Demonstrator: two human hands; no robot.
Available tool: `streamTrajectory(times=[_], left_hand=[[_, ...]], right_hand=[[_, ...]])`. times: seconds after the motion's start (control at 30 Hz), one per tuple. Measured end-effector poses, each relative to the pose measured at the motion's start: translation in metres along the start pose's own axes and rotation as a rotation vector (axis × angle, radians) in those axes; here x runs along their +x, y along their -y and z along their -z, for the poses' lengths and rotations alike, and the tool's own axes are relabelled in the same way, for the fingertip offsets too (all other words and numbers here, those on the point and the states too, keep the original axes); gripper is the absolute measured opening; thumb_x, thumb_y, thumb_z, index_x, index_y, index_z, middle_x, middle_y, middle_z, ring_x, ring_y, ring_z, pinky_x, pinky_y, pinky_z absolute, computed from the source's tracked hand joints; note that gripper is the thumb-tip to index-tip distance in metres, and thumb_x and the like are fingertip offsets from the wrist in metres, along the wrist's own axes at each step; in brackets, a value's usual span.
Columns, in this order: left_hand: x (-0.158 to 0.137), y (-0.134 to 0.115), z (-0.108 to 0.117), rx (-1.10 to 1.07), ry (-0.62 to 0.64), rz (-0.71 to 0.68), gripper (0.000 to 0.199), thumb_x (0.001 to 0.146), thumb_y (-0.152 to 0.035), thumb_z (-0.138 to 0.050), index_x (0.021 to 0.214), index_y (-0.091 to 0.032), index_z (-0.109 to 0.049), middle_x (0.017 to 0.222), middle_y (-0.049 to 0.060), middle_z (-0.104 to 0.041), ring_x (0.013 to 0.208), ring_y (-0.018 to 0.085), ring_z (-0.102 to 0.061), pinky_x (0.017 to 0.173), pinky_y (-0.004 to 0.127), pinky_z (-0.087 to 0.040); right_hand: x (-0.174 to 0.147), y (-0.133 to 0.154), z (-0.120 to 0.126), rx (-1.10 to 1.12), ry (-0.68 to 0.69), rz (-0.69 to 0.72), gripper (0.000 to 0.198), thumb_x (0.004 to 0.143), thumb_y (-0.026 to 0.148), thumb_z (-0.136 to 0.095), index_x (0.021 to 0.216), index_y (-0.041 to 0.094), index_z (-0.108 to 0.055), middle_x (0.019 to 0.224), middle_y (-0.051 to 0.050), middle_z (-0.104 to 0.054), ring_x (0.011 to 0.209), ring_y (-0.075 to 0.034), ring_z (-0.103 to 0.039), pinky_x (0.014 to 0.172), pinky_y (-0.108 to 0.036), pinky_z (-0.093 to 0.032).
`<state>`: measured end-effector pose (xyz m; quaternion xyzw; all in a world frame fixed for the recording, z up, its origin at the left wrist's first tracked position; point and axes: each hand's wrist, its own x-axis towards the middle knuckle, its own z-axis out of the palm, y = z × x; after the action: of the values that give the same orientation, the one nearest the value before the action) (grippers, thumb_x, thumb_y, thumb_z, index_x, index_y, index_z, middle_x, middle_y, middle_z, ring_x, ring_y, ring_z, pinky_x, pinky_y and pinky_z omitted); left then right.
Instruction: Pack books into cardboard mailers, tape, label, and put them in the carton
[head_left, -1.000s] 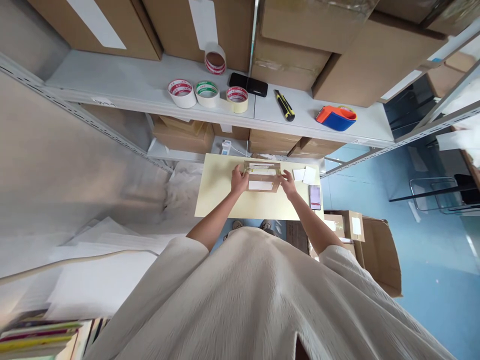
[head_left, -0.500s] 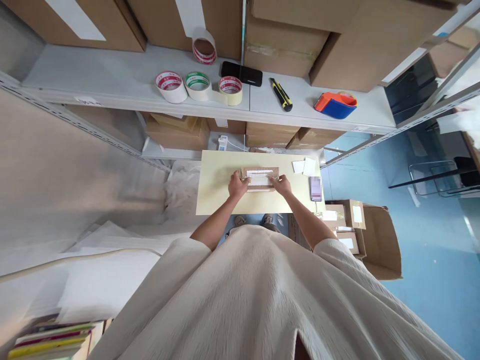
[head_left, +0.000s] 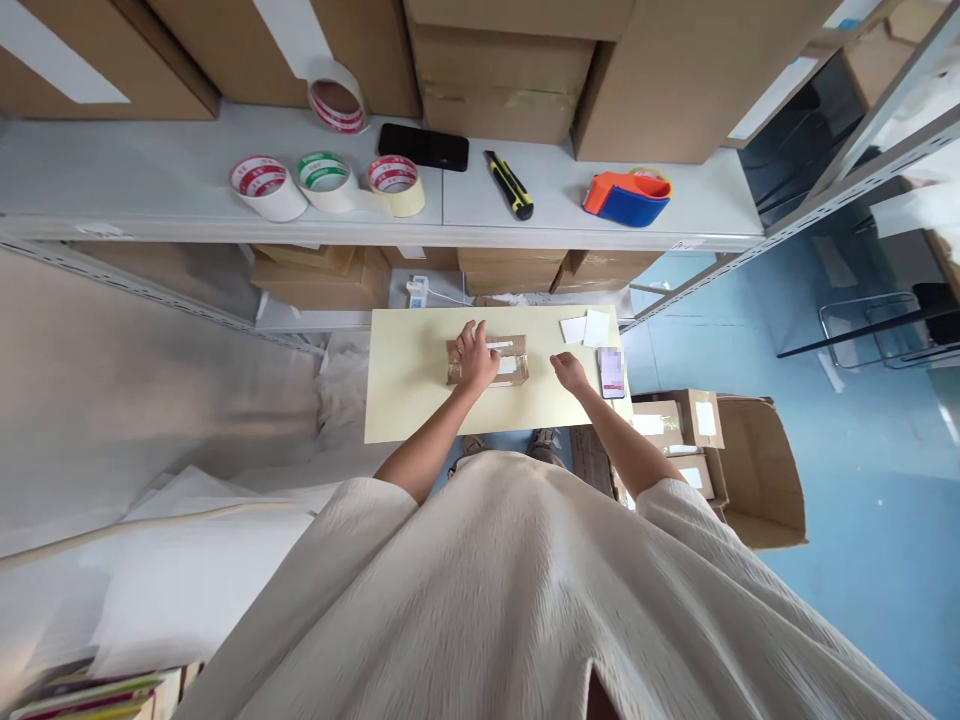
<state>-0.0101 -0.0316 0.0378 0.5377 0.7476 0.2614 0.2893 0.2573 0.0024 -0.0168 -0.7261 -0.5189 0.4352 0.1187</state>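
Note:
On the pale yellow table (head_left: 420, 410) lies a small brown cardboard box (head_left: 517, 350) with a white label and clear tape at its ends. My left hand (head_left: 476, 358) is over the box with its fingers spread, hiding part of the top. It rests on or just above the box; I cannot tell which. Apart from the box, to its right, my right hand (head_left: 570, 372) is closed with curled fingers. Whether something small is in it cannot be made out. A lit phone (head_left: 611, 372) and white paper slips (head_left: 596, 328) lie just beyond that hand.
The shelf ahead carries tape rolls (head_left: 268, 188), a dark phone (head_left: 424, 147), a yellow-black utility knife (head_left: 509, 186) and an orange-blue tape dispenser (head_left: 628, 197). Large cartons (head_left: 502, 85) stand behind them. To the right on the floor, an open carton (head_left: 761, 470) adjoins smaller labelled boxes.
My right hand has let go of the box and moved right. My left hand has shifted from the box's left end onto its top, fingers spreading. The view has turned slightly right.

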Motion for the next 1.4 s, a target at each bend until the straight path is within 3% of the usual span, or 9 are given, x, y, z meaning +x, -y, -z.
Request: streamTrajectory(times=[0.13,0.3,0.5,0.7,0.83,0.93,1.13,1.27,1.4], left_hand=[[0.005,-0.046,-0.035,0.003,0.025,-0.085,0.071,0.097,-0.013,-0.063,0.167,-0.025,-0.058,0.184,0.020,-0.042,0.171,0.046,-0.036,0.137,0.068,-0.031],[0.012,-0.094,-0.086,-0.026,0.098,-0.212,0.060,0.101,-0.012,-0.059,0.159,-0.026,-0.066,0.176,0.017,-0.054,0.165,0.040,-0.047,0.138,0.059,-0.035],[0.015,-0.107,-0.148,-0.062,0.284,-0.110,0.049,0.104,-0.015,-0.058,0.150,-0.026,-0.071,0.160,0.015,-0.068,0.145,0.035,-0.067,0.129,0.054,-0.050],[-0.001,-0.094,-0.187,-0.112,0.308,0.001,0.046,0.104,-0.017,-0.059,0.147,-0.023,-0.073,0.155,0.015,-0.070,0.131,0.030,-0.075,0.124,0.049,-0.057],[-0.010,-0.085,-0.195,-0.142,0.311,0.045,0.045,0.103,-0.018,-0.062,0.146,-0.023,-0.075,0.152,0.014,-0.071,0.125,0.028,-0.077,0.120,0.047,-0.060],[-0.013,-0.081,-0.196,-0.149,0.323,0.089,0.043,0.104,-0.018,-0.062,0.144,-0.023,-0.076,0.152,0.014,-0.071,0.125,0.028,-0.078,0.119,0.047,-0.061],[-0.008,-0.079,-0.202,-0.181,0.330,0.141,0.043,0.105,-0.017,-0.060,0.144,-0.021,-0.076,0.153,0.015,-0.071,0.126,0.028,-0.078,0.119,0.046,-0.061],[0.004,-0.080,-0.211,-0.229,0.341,0.183,0.044,0.104,-0.017,-0.058,0.144,-0.019,-0.076,0.154,0.016,-0.072,0.127,0.028,-0.078,0.119,0.046,-0.062],[0.025,-0.083,-0.221,-0.271,0.326,0.230,0.044,0.101,-0.017,-0.061,0.142,-0.019,-0.077,0.154,0.016,-0.074,0.129,0.028,-0.077,0.119,0.045,-0.061]], right_hand=[[0.019,-0.031,0.044,-0.060,0.001,0.043,0.024,0.099,0.039,-0.072,0.115,0.023,-0.080,0.127,-0.015,-0.083,0.118,-0.033,-0.077,0.103,-0.043,-0.061],[0.052,-0.063,0.095,-0.194,0.016,0.101,0.027,0.095,0.031,-0.071,0.119,0.022,-0.081,0.139,-0.016,-0.078,0.125,-0.032,-0.075,0.112,-0.045,-0.059],[0.097,-0.088,0.135,-0.293,0.067,0.169,0.034,0.094,0.031,-0.071,0.126,0.024,-0.080,0.149,-0.016,-0.073,0.139,-0.037,-0.066,0.120,-0.053,-0.055],[0.136,-0.089,0.129,-0.422,0.131,0.291,0.040,0.096,0.027,-0.074,0.136,0.024,-0.075,0.166,-0.018,-0.063,0.154,-0.044,-0.053,0.131,-0.063,-0.043],[0.157,-0.087,0.114,-0.459,0.140,0.379,0.044,0.096,0.034,-0.079,0.139,0.025,-0.070,0.177,-0.019,-0.051,0.163,-0.045,-0.041,0.135,-0.067,-0.032],[0.167,-0.087,0.110,-0.482,0.157,0.390,0.048,0.098,0.042,-0.081,0.140,0.024,-0.068,0.175,-0.021,-0.050,0.162,-0.046,-0.039,0.135,-0.067,-0.029],[0.173,-0.082,0.119,-0.486,0.196,0.386,0.042,0.101,0.039,-0.075,0.139,0.020,-0.073,0.168,-0.024,-0.056,0.156,-0.049,-0.047,0.134,-0.067,-0.033],[0.169,-0.069,0.128,-0.462,0.206,0.372,0.027,0.109,0.035,-0.062,0.125,0.021,-0.079,0.143,-0.023,-0.073,0.135,-0.044,-0.067,0.124,-0.061,-0.047],[0.162,-0.050,0.126,-0.456,0.122,0.320,0.023,0.110,0.029,-0.059,0.115,0.023,-0.080,0.127,-0.020,-0.079,0.125,-0.041,-0.073,0.115,-0.055,-0.054]])
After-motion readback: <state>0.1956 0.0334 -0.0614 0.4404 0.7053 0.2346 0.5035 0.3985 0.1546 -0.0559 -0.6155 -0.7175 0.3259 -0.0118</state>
